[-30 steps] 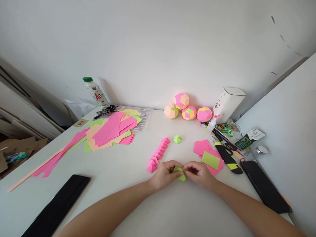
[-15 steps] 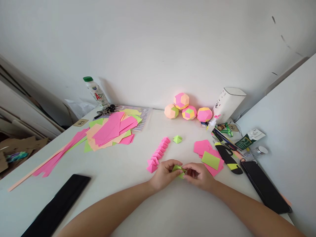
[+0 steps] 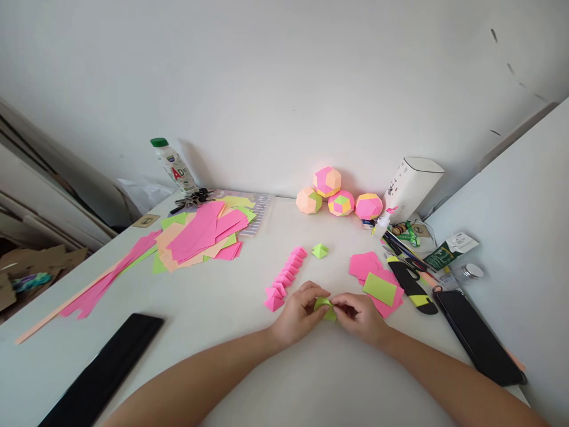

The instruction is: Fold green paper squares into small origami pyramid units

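Observation:
Between my two hands is a small green piece of paper (image 3: 329, 314), partly bent and partly covered by the fingers. My left hand (image 3: 297, 314) grips its left side with thumb and fingers. From the other side my right hand (image 3: 361, 315) pinches its right edge. Just beyond my left hand runs a slanting row of folded pink paper units (image 3: 284, 277). A folded green paper unit (image 3: 319, 251) sits alone behind the hands. To the right of my right hand, a flat green paper rectangle (image 3: 380, 289) lies over several pink paper sheets (image 3: 365, 265).
Paper balls (image 3: 341, 203) rest against the wall. Loose coloured paper (image 3: 200, 231) is heaped at the left near a bottle (image 3: 175, 169) and keys (image 3: 191, 200). A black-and-yellow utility knife (image 3: 411, 284) and a phone (image 3: 478, 338) lie right; a black flat object (image 3: 104, 367) lies front left.
The green paper has turned slightly and bends differently between my fingers. My right hand's fingers have closed in on its edge. Other things stay where they were.

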Demonstrator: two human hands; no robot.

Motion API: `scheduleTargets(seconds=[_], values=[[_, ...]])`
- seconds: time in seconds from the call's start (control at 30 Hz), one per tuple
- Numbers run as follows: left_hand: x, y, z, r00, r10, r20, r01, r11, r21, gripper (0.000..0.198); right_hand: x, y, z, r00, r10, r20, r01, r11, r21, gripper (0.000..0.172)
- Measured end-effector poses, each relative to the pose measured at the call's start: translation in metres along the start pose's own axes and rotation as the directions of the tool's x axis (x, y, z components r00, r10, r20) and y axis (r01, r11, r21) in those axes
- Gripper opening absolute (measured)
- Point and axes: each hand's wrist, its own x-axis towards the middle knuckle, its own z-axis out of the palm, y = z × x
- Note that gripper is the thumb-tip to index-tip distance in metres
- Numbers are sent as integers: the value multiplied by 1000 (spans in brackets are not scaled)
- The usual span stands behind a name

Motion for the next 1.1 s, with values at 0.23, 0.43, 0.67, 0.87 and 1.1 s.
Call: scheduleTargets(seconds=[0.23,0.43,0.67,0.87,1.1], values=[[2,5,-2,1000,9,27,-9,1000,14,14,1,-3,-1,1000,-18,-8,18,1000,2,15],[0,9,-2,994,-98,43,97,995,24,14,3,-7,-3,1000,7,19,-7,1000,23,15],[0,6,-2,994,-104,40,105,994,-26,16,4,-7,-4,998,23,52,-24,1000,17,16],[1,5,-2,994,-93,60,95,995,-26,14,4,-6,-4,999,-12,43,11,1000,20,18],[0,0,-2,997,-53,64,56,998,-43,17,3,-3,-4,998,10,64,-11,1000,21,19]])
